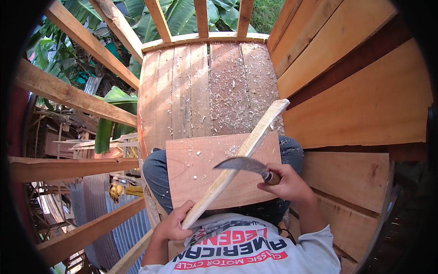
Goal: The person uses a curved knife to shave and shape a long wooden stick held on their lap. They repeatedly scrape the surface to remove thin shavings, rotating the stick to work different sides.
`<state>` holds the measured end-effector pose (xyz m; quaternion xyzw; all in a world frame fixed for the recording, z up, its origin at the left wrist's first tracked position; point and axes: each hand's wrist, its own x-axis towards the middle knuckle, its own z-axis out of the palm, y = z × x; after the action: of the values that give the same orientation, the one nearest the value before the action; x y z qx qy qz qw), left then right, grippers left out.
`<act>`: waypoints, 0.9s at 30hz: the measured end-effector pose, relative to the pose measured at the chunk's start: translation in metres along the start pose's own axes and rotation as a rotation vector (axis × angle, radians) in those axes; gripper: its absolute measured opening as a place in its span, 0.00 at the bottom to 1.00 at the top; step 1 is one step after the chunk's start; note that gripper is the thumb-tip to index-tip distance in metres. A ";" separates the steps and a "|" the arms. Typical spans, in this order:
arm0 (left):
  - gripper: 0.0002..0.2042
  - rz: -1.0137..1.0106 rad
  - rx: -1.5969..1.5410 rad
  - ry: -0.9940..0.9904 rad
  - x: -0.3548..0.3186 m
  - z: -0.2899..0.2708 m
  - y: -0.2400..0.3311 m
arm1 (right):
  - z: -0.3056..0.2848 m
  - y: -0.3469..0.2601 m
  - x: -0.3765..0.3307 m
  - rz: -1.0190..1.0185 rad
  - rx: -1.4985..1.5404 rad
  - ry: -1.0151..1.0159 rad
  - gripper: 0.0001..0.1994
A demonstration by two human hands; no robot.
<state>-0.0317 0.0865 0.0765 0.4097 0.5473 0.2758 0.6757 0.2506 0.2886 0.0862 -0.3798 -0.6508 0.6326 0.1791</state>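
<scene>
My left hand (pixel 175 222) is closed round the near end of a long pale wooden stick (pixel 253 140), which slants away to the far right across my lap. In my right hand (pixel 288 183) is the short wooden handle of a sickle (pixel 242 164). Its dark curved blade lies across the stick near the middle, tip to the left; whether the edge bites into the wood cannot be made out. Beneath the stick, a thin plywood board (pixel 187 160) rests over my crossed legs, with a few small wood chips on it.
Curled shavings cover much of the plank floor (pixel 182 105) ahead. A slatted wooden railing (pixel 86 171) runs along the left and far side, with banana leaves (pixel 178 23) and corrugated metal sheets (pixel 98 214) beyond it. Close on the right stands a plank wall (pixel 360 100).
</scene>
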 end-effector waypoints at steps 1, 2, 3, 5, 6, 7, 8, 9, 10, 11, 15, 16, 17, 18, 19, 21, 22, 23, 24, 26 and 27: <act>0.31 -0.023 -0.037 0.021 -0.002 0.002 0.001 | -0.006 0.011 0.006 0.052 0.033 0.063 0.08; 0.32 -0.038 -0.078 0.043 -0.001 0.006 0.001 | -0.015 0.022 0.010 0.100 0.071 0.134 0.09; 0.32 -0.023 -0.047 0.014 0.000 0.008 0.000 | -0.022 0.035 0.013 0.148 0.116 0.215 0.09; 0.31 0.008 0.035 -0.023 0.005 0.001 0.000 | 0.001 0.017 0.000 0.093 -0.022 -0.103 0.10; 0.32 0.030 0.040 -0.011 0.005 0.000 0.000 | -0.004 0.017 0.004 -0.042 -0.160 -0.158 0.10; 0.32 0.045 0.042 -0.004 0.001 -0.002 -0.002 | -0.009 0.018 0.008 0.070 -0.076 0.011 0.10; 0.32 0.065 0.037 0.002 -0.001 -0.001 -0.004 | -0.016 0.019 0.013 0.163 0.022 0.192 0.10; 0.32 0.045 0.051 -0.008 -0.002 0.000 -0.004 | -0.021 0.026 0.016 0.158 0.046 0.250 0.10; 0.32 0.031 0.072 -0.013 -0.001 -0.002 0.000 | -0.021 0.024 0.016 0.144 0.017 0.227 0.11; 0.32 0.016 0.093 -0.018 0.000 -0.004 0.003 | -0.020 0.020 0.014 0.129 -0.012 0.204 0.11; 0.30 0.026 -0.071 0.003 -0.002 0.001 -0.001 | -0.014 0.018 0.016 0.023 -0.024 0.358 0.10; 0.30 0.094 -0.030 0.008 0.003 0.004 0.000 | -0.010 0.022 0.016 -0.062 -0.127 0.502 0.10; 0.29 0.162 0.010 0.013 0.006 0.006 -0.001 | -0.004 0.027 0.014 -0.149 -0.230 0.645 0.10; 0.29 0.123 -0.138 -0.036 0.007 0.008 -0.003 | -0.002 0.030 0.013 -0.238 -0.333 0.787 0.10; 0.28 0.077 -0.283 -0.082 0.005 0.009 -0.005 | -0.006 0.029 0.014 -0.179 -0.333 0.810 0.10; 0.27 0.024 -0.410 -0.108 0.002 0.008 -0.006 | -0.024 0.018 0.014 -0.066 -0.340 0.872 0.11; 0.26 0.018 -0.392 -0.087 0.002 0.008 -0.006 | -0.027 0.015 0.009 -0.093 -0.192 0.764 0.11; 0.26 0.005 -0.378 -0.064 0.002 0.009 -0.007 | -0.021 0.013 0.002 -0.062 -0.146 0.640 0.11; 0.26 0.033 -0.293 -0.052 0.003 0.007 -0.006 | -0.011 0.011 -0.004 -0.032 -0.100 0.516 0.11; 0.27 0.081 -0.134 -0.040 0.004 0.006 -0.003 | -0.006 0.010 -0.013 0.022 -0.064 0.272 0.11; 0.27 0.075 -0.114 -0.040 0.005 0.006 -0.003 | -0.007 0.009 -0.014 0.038 -0.070 0.150 0.10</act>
<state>-0.0248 0.0874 0.0720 0.3961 0.5014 0.3233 0.6980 0.2673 0.2829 0.0817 -0.4446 -0.6500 0.5823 0.2019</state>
